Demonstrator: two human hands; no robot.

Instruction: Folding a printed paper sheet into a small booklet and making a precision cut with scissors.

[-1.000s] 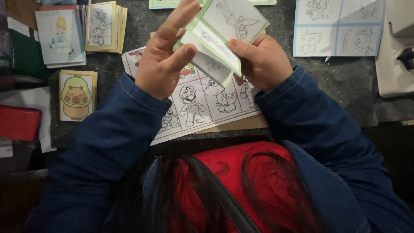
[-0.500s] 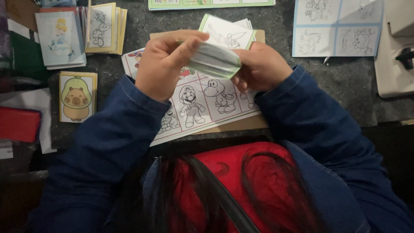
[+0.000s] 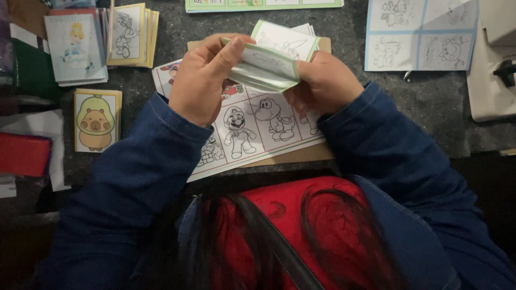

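The person holds a small stack of green-bordered colouring cards (image 3: pixel 266 67) between both hands, above a printed sheet of cartoon figures (image 3: pixel 252 131) on the dark desk (image 3: pixel 430 102). The left hand (image 3: pixel 207 80) is closed on the stack's left end, thumb pressing across the top card. The right hand (image 3: pixel 325 83) is closed on the right end, fingers curled under it.

The step in hand looks like squaring or bending the stack so its edges line up. Any further squaring calls for steady pressure from both thumbs so that no card slips out sideways.

The stack's long axis runs left to right across the view, tilted slightly down toward the right, its top face turned toward the camera. 1 card (image 3: pixel 285 38) sticks up behind the stack, probably held by the right hand, though the grip is hidden. Other card piles (image 3: pixel 129 33) lie well apart at the upper left.
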